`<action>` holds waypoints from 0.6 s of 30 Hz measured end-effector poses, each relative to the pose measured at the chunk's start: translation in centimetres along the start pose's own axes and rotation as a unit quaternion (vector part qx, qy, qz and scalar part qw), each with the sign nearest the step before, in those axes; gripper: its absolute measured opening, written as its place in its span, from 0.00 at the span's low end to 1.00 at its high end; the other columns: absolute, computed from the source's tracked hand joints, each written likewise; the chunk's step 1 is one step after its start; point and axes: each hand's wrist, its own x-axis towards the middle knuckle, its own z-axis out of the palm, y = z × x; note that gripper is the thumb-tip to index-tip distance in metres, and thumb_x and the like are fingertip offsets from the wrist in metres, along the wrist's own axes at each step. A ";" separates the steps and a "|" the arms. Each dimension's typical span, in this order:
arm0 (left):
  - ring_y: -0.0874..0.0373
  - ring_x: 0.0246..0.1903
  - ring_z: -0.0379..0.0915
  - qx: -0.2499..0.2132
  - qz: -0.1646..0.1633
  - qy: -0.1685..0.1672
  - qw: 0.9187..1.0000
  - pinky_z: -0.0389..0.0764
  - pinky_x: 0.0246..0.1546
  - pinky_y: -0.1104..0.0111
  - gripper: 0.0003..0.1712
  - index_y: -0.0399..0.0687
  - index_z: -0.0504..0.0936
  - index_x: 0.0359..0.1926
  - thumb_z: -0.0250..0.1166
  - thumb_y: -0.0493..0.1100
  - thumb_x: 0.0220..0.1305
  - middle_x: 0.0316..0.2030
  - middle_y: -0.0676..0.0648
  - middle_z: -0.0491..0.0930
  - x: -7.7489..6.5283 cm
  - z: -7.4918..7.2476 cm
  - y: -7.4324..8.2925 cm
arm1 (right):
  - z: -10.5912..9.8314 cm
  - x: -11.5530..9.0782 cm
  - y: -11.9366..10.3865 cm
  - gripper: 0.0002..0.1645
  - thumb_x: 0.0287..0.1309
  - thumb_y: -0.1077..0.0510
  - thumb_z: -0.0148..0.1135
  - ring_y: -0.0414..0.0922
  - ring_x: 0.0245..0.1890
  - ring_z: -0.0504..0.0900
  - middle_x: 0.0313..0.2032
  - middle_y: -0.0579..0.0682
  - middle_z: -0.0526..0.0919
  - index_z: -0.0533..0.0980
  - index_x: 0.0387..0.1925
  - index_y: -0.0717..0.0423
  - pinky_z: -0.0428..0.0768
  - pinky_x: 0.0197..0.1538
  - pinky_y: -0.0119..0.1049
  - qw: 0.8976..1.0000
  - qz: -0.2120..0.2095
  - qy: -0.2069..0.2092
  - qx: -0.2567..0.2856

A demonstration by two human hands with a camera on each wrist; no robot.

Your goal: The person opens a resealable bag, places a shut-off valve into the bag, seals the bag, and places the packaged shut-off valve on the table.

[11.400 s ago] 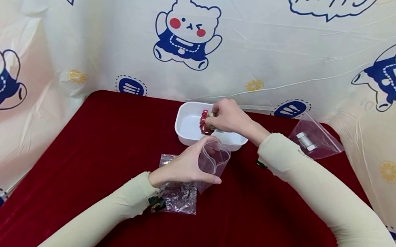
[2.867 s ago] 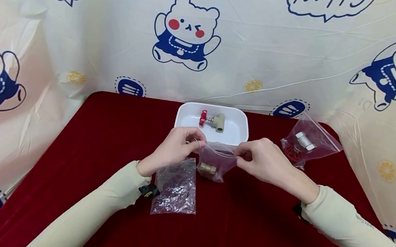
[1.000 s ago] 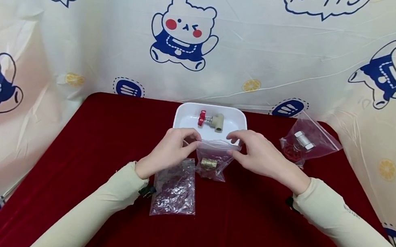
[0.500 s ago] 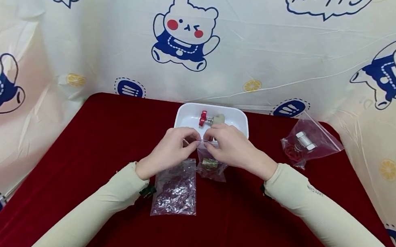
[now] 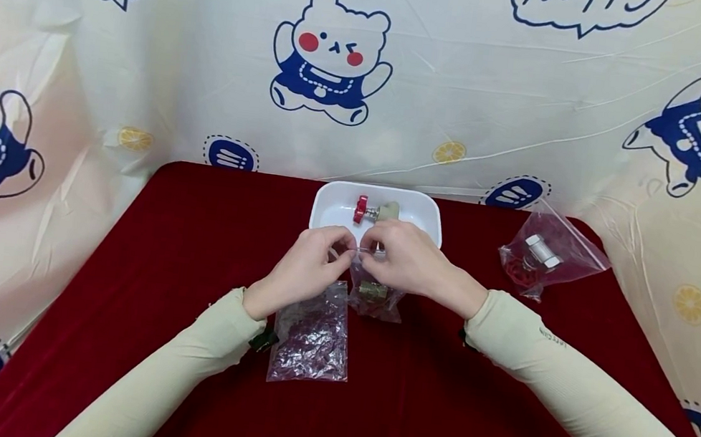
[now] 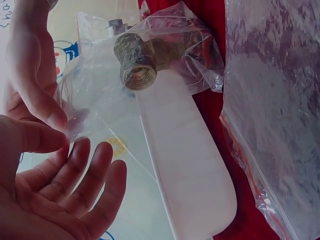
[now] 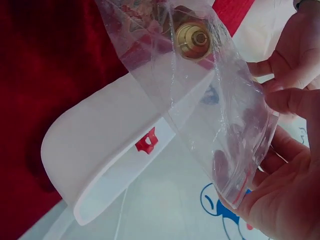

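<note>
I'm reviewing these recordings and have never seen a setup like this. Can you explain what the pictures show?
There is no machine: a person works with bare hands, the left hand and the right hand. One picture looks forward and down from the head; two close-ups come from cameras on the wrists. Both hands pinch the top edge of a clear bag with a brass-coloured fitting inside. Behind it, a white tray holds a red-handled valve. On the red cloth lie a flat clear bag and, at right, another bag containing a silver-coloured fitting.
</note>
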 end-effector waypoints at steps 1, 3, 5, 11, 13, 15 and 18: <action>0.59 0.33 0.84 -0.002 -0.002 -0.002 1.000 0.85 0.35 0.66 0.05 0.46 0.84 0.39 0.63 0.33 0.71 0.38 0.50 0.84 0.0 0.0 0.0 | 0.0 0.0 0.0 0.02 0.58 0.61 0.69 0.42 0.27 0.77 0.30 0.43 0.83 0.86 0.33 0.54 0.79 0.36 0.41 1.000 0.009 -0.003 0.008; 0.59 0.33 0.84 -0.005 -0.006 -0.004 1.000 0.85 0.35 0.66 0.05 0.46 0.84 0.40 0.63 0.33 0.70 0.39 0.50 0.85 0.0 0.0 0.1 | 0.1 0.0 0.0 0.02 0.60 0.60 0.70 0.41 0.27 0.76 0.29 0.41 0.83 0.86 0.33 0.54 0.78 0.34 0.39 0.999 0.023 -0.006 0.027; 0.59 0.32 0.84 -0.005 -0.009 -0.006 1.000 0.85 0.34 0.66 0.05 0.46 0.85 0.40 0.64 0.33 0.70 0.40 0.50 0.85 0.0 0.0 0.1 | 0.1 0.0 -0.1 0.02 0.60 0.59 0.71 0.40 0.25 0.76 0.27 0.40 0.83 0.87 0.32 0.53 0.78 0.31 0.38 0.998 0.035 -0.009 0.048; 0.58 0.32 0.84 -0.009 -0.008 -0.004 1.000 0.85 0.34 0.66 0.05 0.45 0.85 0.41 0.64 0.33 0.69 0.40 0.50 0.85 -0.1 0.0 0.2 | 0.0 0.1 -0.1 0.02 0.58 0.62 0.70 0.39 0.23 0.74 0.26 0.41 0.83 0.87 0.33 0.54 0.76 0.28 0.37 0.997 0.038 -0.005 0.073; 0.58 0.32 0.84 -0.014 -0.007 -0.003 1.000 0.85 0.34 0.66 0.05 0.45 0.84 0.41 0.64 0.33 0.69 0.40 0.49 0.85 0.0 0.1 0.1 | 0.1 0.0 0.0 0.03 0.57 0.63 0.69 0.39 0.24 0.75 0.27 0.41 0.84 0.87 0.33 0.55 0.76 0.29 0.37 0.997 0.031 0.000 0.069; 0.58 0.32 0.84 -0.016 -0.007 -0.003 1.000 0.85 0.34 0.66 0.05 0.45 0.84 0.41 0.64 0.33 0.70 0.40 0.49 0.85 0.0 0.1 0.1 | 0.1 0.0 0.0 0.03 0.58 0.64 0.69 0.39 0.24 0.75 0.27 0.41 0.84 0.87 0.33 0.55 0.76 0.30 0.37 0.997 0.026 0.004 0.067; 0.58 0.33 0.84 -0.014 -0.009 -0.002 1.000 0.86 0.35 0.66 0.05 0.45 0.84 0.40 0.64 0.33 0.70 0.40 0.50 0.85 0.0 0.1 0.0 | 0.0 -0.2 0.0 0.03 0.60 0.63 0.69 0.39 0.23 0.75 0.27 0.41 0.83 0.86 0.32 0.54 0.76 0.28 0.37 0.997 0.030 0.004 0.068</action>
